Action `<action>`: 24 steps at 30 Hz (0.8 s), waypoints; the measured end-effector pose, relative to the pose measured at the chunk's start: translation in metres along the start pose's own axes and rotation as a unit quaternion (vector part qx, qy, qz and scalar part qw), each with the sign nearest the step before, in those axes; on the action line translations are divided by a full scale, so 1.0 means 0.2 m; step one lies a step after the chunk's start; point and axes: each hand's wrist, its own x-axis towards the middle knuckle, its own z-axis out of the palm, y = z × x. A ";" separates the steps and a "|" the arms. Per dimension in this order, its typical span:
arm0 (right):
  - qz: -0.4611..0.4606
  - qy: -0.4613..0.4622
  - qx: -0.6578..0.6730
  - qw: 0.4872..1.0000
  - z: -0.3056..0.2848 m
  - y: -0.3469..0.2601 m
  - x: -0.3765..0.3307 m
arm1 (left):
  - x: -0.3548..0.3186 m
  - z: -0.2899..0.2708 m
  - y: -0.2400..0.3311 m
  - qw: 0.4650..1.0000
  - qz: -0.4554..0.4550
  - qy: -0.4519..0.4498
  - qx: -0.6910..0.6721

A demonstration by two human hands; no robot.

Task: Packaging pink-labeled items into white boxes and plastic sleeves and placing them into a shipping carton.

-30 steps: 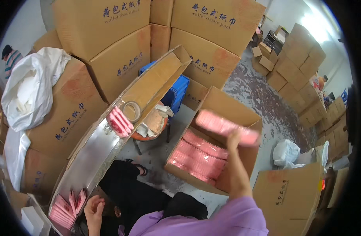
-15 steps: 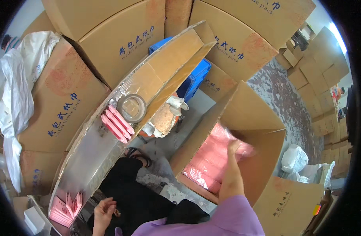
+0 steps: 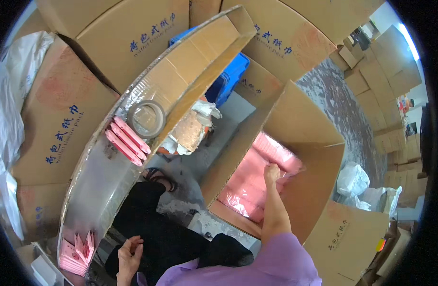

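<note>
My right hand (image 3: 272, 171) reaches deep into an open cardboard box (image 3: 319, 186). Its fingers are closed at the lower edge of a shiny pink plastic-wrapped bundle (image 3: 278, 151), blurred at its right end. More pink wrapped bundles (image 3: 245, 190) lie flat below and left of it in the box. Over my lap, my left hand (image 3: 130, 252) hangs with loosely bent fingers, thumb apart, nothing visible in it. Beside it, small pink packs (image 3: 76, 255) stand at the near end of a long cardboard trough (image 3: 97, 190). Several more pink packs (image 3: 128, 140) lean together farther up.
A roll of tape (image 3: 146, 119) lies in the trough beside the upper packs. Behind the trough stand a blue crate (image 3: 233, 78) and large cartons (image 3: 128, 47). White plastic bags (image 3: 353, 180) sit right of the open box; another white sack (image 3: 11, 105) hangs at left.
My right hand has shifted slightly left in the box, and the pink bundle beside it now lies along the box's far side. My left hand stays over my lap. The view has shifted a little.
</note>
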 end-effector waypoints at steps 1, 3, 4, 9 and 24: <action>0.003 -0.007 0.001 1.000 0.06 0.01 -0.02 | 0.01 -0.01 -0.06 0.999 0.026 -0.002 0.033; -0.036 0.080 -0.023 0.996 0.08 0.33 0.11 | 0.08 0.05 -0.07 0.996 0.067 -0.041 0.043; -0.022 0.051 -0.038 0.998 0.09 0.36 0.16 | 0.10 0.06 -0.04 0.997 0.054 -0.048 0.034; -0.032 0.053 -0.056 0.997 0.12 0.29 0.16 | 0.15 0.01 0.00 0.993 0.079 -0.034 0.084; 0.003 -0.102 -0.009 0.995 -0.09 0.68 0.04 | 0.23 -0.04 -0.02 0.988 0.075 -0.054 0.125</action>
